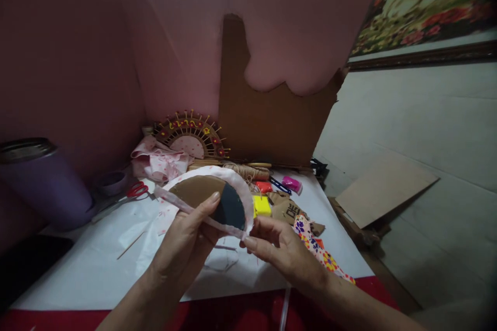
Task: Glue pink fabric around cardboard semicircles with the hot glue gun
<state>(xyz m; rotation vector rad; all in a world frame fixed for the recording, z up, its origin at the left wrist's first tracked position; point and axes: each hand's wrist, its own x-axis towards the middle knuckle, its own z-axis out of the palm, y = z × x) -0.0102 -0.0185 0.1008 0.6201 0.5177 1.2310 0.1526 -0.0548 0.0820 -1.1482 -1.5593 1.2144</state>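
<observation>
A cardboard half-circle (194, 191), brown with a dark blue patch, is held up over the table. Pale pink-white fabric (245, 194) wraps its curved rim and straight edge. My left hand (194, 230) grips it from below, thumb on the cardboard face and fingers behind, largely hidden. At its right corner, my right hand (279, 245) pinches the fabric edge between thumb and fingers.
Behind stands a decorated half-round fan (188, 134) of sticks, beside crumpled pink fabric (161, 158). Red-handled scissors (137, 190), a twine roll (246, 171), a yellow packet (262, 206), cardboard scraps (285, 208) and floral fabric (320, 251) lie about. A purple container (46, 186) stands left.
</observation>
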